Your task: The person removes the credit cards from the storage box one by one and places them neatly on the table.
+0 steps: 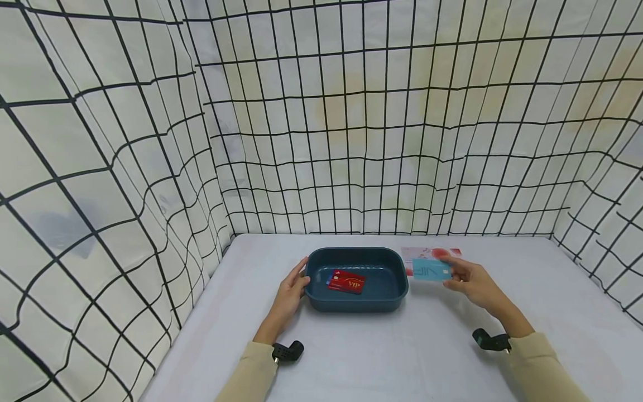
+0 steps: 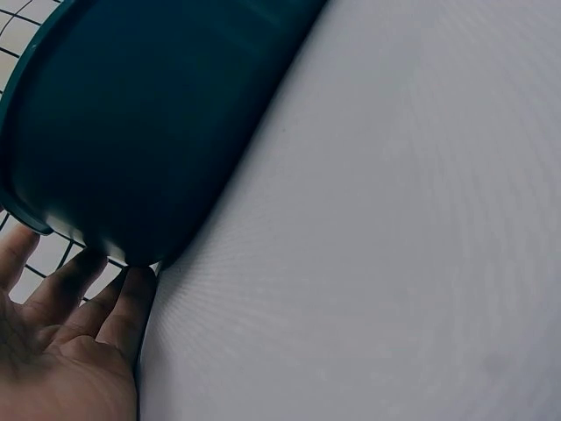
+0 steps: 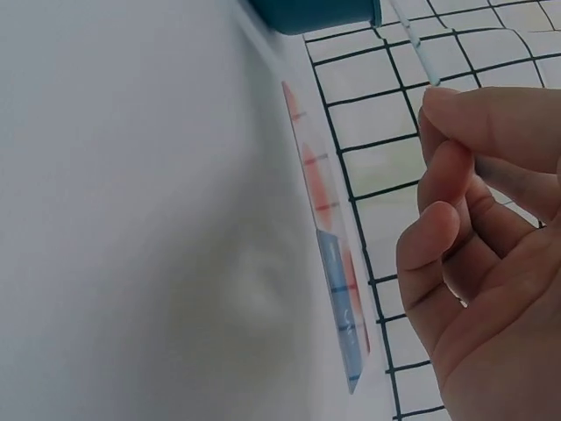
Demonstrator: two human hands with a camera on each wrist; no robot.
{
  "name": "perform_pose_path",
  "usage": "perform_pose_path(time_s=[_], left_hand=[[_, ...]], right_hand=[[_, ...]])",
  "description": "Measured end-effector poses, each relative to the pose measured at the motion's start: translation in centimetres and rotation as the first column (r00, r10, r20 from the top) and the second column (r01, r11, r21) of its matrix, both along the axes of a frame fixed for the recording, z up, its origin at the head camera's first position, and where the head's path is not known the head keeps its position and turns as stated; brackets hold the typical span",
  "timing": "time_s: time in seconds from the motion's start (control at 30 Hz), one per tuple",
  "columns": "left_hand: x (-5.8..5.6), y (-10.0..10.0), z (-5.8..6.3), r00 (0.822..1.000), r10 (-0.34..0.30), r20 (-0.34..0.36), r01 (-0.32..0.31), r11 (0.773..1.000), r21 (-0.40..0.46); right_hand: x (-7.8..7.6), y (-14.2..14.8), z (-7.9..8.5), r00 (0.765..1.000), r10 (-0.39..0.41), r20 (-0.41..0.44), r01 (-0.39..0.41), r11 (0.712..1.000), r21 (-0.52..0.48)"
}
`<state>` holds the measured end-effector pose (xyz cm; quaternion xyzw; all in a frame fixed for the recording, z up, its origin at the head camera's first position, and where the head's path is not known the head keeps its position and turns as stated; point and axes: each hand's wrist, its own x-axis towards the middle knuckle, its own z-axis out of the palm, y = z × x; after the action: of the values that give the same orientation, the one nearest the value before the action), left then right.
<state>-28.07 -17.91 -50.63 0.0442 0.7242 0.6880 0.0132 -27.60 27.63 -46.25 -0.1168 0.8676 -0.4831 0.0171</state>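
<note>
My left hand grips the left end of a dark blue tray, thumb at the rim. In the left wrist view its fingers touch the outer wall. Inside the tray a red VIP card lies over another card, whose blue edge peeks out. To the tray's right, my right hand pinches a light blue card with a chip. That held card appears edge-on in the right wrist view. Behind it in the head view is a pink-and-red printed piece, partly covered by card and fingers.
A white cloth covers the table. Black netting over pale fabric encloses the back and both sides. In the right wrist view, a blue printed piece shows beside the pink-and-red print, low at the table surface.
</note>
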Motion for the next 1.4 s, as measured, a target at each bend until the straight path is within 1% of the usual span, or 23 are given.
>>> perform_pose_path(time_s=[0.13, 0.3, 0.43, 0.63, 0.73, 0.87, 0.97, 1.17, 1.4], left_hand=[[0.1, 0.0, 0.0, 1.0, 0.004, 0.004, -0.004, 1.0, 0.002], [0.1, -0.1, -0.1, 1.0, 0.004, 0.003, -0.004, 1.0, -0.001], [0.1, -0.2, -0.1, 1.0, 0.0, 0.002, 0.0, 1.0, -0.005], [0.1, -0.1, -0.1, 1.0, -0.002, 0.0, 0.002, 1.0, -0.009], [0.1, -0.1, -0.1, 1.0, -0.005, -0.001, 0.005, 1.0, -0.006], [0.0, -0.1, -0.1, 1.0, -0.004, 0.0, 0.004, 1.0, -0.004], [0.1, -0.1, -0.1, 1.0, -0.002, -0.001, 0.002, 1.0, -0.008], [0.1, 0.0, 0.0, 1.0, 0.003, 0.002, -0.003, 1.0, -0.009], [0.0, 0.0, 0.0, 1.0, 0.001, 0.007, -0.001, 1.0, -0.004]], right_hand=[[-0.2, 0.0, -0.6, 1.0, 0.007, 0.027, -0.008, 0.999, 0.043], [-0.5, -0.2, -1.2, 0.999, 0.024, 0.028, -0.028, 0.992, 0.127], [-0.7, -0.4, -1.6, 0.999, 0.026, 0.044, -0.033, 0.985, 0.167], [-0.7, -0.7, -1.9, 0.999, 0.032, 0.043, -0.039, 0.98, 0.193], [-0.6, -0.9, -1.9, 0.999, 0.018, 0.051, -0.028, 0.977, 0.21], [-0.4, -1.0, -1.7, 0.998, 0.02, 0.059, -0.033, 0.973, 0.229], [-0.4, -1.1, -1.7, 0.998, 0.026, 0.064, -0.04, 0.972, 0.233], [-0.4, -1.4, -2.0, 0.997, 0.006, 0.071, -0.022, 0.971, 0.238], [-0.5, -1.5, -2.0, 0.999, 0.024, 0.035, -0.033, 0.959, 0.28]])
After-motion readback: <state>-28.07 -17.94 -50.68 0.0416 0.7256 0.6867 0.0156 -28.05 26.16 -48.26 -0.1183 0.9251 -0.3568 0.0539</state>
